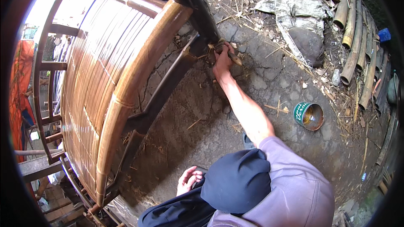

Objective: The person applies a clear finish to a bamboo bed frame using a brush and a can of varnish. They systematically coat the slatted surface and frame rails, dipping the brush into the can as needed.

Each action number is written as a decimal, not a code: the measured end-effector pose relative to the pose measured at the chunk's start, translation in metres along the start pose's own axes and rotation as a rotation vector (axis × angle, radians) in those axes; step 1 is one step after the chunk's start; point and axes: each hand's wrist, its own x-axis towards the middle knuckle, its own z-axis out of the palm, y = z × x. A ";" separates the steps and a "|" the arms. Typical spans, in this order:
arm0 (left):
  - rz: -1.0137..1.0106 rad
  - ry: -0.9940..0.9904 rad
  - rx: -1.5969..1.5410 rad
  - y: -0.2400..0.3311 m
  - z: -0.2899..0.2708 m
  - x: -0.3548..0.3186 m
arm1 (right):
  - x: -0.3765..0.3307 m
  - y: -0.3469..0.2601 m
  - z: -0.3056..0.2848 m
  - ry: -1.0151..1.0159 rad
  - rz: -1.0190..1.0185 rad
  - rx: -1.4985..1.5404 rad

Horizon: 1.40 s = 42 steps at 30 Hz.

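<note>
At the left of the frame a large bamboo bench with a woven slatted seat and thick tan bamboo rails [122,80] is seen tipped on its side on the cracked grey stone floor [269,75], its dark-stained legs reaching toward the upper middle. Low in the frame, left of centre, the left hand [188,180] is seen resting loosely curled and empty on the dark trouser knee [235,180]. In the upper middle, the right hand [222,61] is stretched out and closed around a small brown-handled brush [232,55], which is held against the foot of the dark-stained bench leg [202,12]. The brush is judged light and stiff in the handle, best gripped at mid-handle; the bench is judged heavy and rigid, best taken by its thick rails. Right of centre an open green tin can [308,115] stands on the floor, near the forearm. Along the upper right edge cut bamboo poles [357,29] are stacked.
</note>
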 end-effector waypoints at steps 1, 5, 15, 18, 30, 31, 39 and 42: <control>-0.025 0.071 -0.055 -0.015 -0.014 -0.008 | -0.030 0.000 0.010 -0.020 0.043 -0.045; 0.014 -0.104 0.035 0.008 0.000 0.011 | 0.002 -0.010 -0.043 -0.368 -0.391 -0.478; 0.196 0.226 0.211 -0.064 -0.014 0.036 | 0.023 -0.137 0.002 -1.287 -1.117 -1.028; 0.282 0.370 0.320 -0.105 -0.010 0.043 | -0.002 -0.177 0.055 -1.240 -1.456 -0.993; 0.538 0.485 0.459 -0.140 0.000 0.054 | -0.030 -0.239 0.073 -1.336 -1.503 -1.164; 0.545 0.491 0.476 -0.140 0.000 0.054 | -0.037 -0.251 0.079 -1.316 -1.537 -1.216; 0.559 0.419 0.419 -0.131 0.001 0.057 | -0.065 -0.289 0.089 -1.326 -1.628 -1.216; 0.514 0.392 0.387 -0.133 0.003 0.060 | -0.073 -0.309 0.115 -1.385 -1.445 -1.098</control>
